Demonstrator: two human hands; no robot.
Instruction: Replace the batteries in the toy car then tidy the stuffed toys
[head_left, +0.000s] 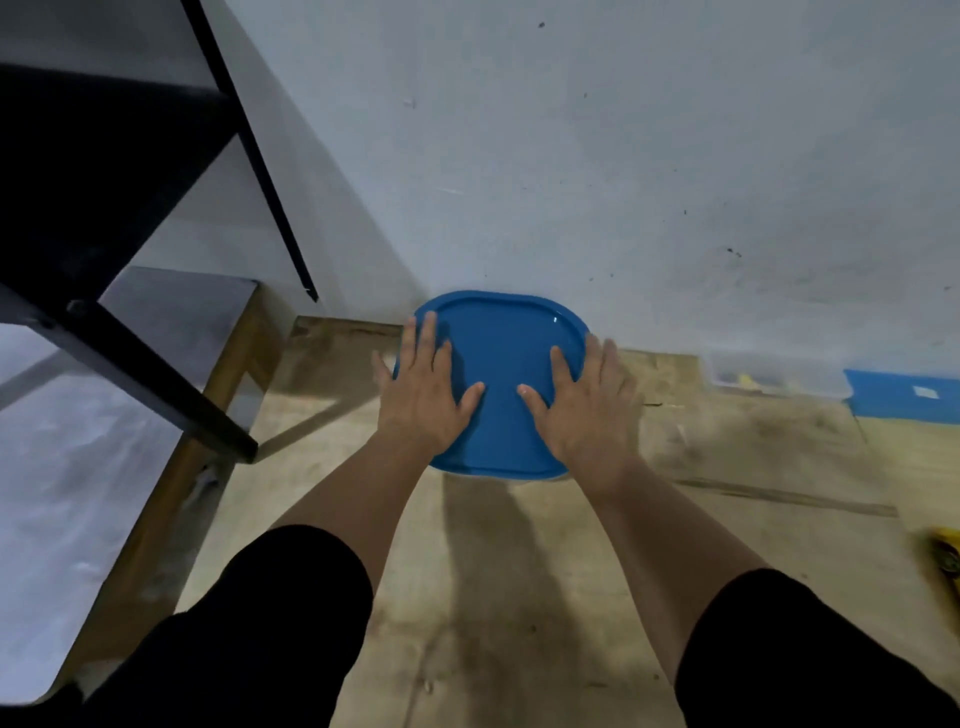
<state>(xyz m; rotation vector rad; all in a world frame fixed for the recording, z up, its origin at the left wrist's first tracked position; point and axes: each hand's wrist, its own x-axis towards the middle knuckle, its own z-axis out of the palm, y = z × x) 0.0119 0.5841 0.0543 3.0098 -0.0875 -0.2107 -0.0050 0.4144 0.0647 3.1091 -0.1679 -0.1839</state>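
A blue lid covers a container that stands on the wooden floor against the white wall. My left hand lies flat on the lid's left side with its fingers spread. On the lid's right side my right hand lies flat in the same way. Neither hand holds anything. What is inside the container is hidden by the lid. At the right edge of the view lies a yellow toy, only partly in frame and blurred.
A black table leg and frame stand to the left, beside a low grey-topped bench with a wooden edge. A clear plastic box and a blue lid or mat sit by the wall at right.
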